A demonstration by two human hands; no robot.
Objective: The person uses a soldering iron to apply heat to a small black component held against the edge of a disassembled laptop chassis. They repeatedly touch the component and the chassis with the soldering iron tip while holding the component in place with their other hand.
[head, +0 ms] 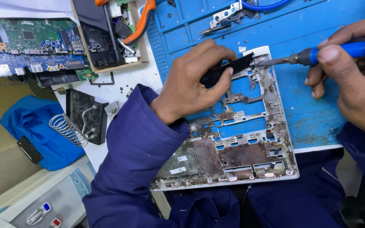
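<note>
A worn, rust-stained white laptop frame (pixel 271 169) lies on a blue work mat (pixel 300 97), its near edge hanging over the table toward my lap. My left hand (pixel 191 84) pinches a flat black strip (pixel 228 69) against the frame's far edge. My right hand (pixel 355 80) grips a blue-handled soldering iron (pixel 338 51), held level, its metal tip touching the frame's far corner right beside the end of the black strip. Both arms wear dark blue sleeves.
Green and blue circuit boards (pixel 35 42) lie at the far left. A cardboard tray (pixel 110 33) holds black parts and orange-handled pliers (pixel 142 23). A soldering iron stand with a coil spring (pixel 70 128) sits on the left. A blue cloth (pixel 35 131) lies below, beside a white station (pixel 39 202).
</note>
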